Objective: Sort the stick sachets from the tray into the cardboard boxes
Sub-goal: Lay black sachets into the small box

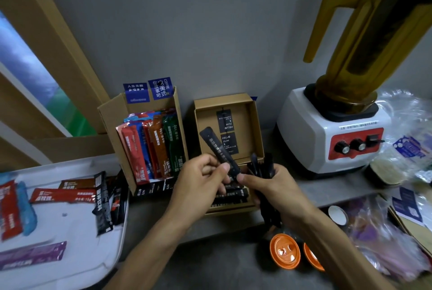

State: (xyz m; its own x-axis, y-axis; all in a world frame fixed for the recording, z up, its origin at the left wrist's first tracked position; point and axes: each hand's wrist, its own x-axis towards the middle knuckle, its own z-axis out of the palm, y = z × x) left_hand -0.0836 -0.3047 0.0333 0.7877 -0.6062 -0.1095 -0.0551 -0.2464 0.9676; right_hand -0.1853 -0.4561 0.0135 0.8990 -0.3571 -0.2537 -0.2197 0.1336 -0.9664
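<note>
**Pinching one black sachet over the right box**

Both hands meet in front of the right box [224, 99]. The left hand [198, 180] pinches a black sachet [217, 149] between the thumb and the curled fingers, near its lower end. This sachet points up and to the left, over the box. The right hand [266, 187] grips a bundle [268, 210] of black sachets with the fingers curled round it. Its thumb lies on the lower end of the single sachet. The bundle sticks out above and below the fist.

The right box is open. Its lid stands against the wall and has two black labels inside. More black sachets, the loose ones [231, 192], lie flat in its bottom, partly hidden by the hands. The left box [109, 114] stands just beside it, leaning back, and holds upright sachets in red, blue, brown and green.

The tray [70, 219] is white and lies at the left on the counter [210, 243]. On it are a red sachet [63, 195], a brown sachet [77, 183] just behind it, dark sachets [102, 203] at the right rim, a purple sachet [32, 254] near the front, and a blue sachet [27, 210] at the left.

A blender [334, 131] stands to the right of the right box. Two orange cups [284, 251] sit near the right forearm, and plastic bags [385, 243] lie at the far right.
</note>
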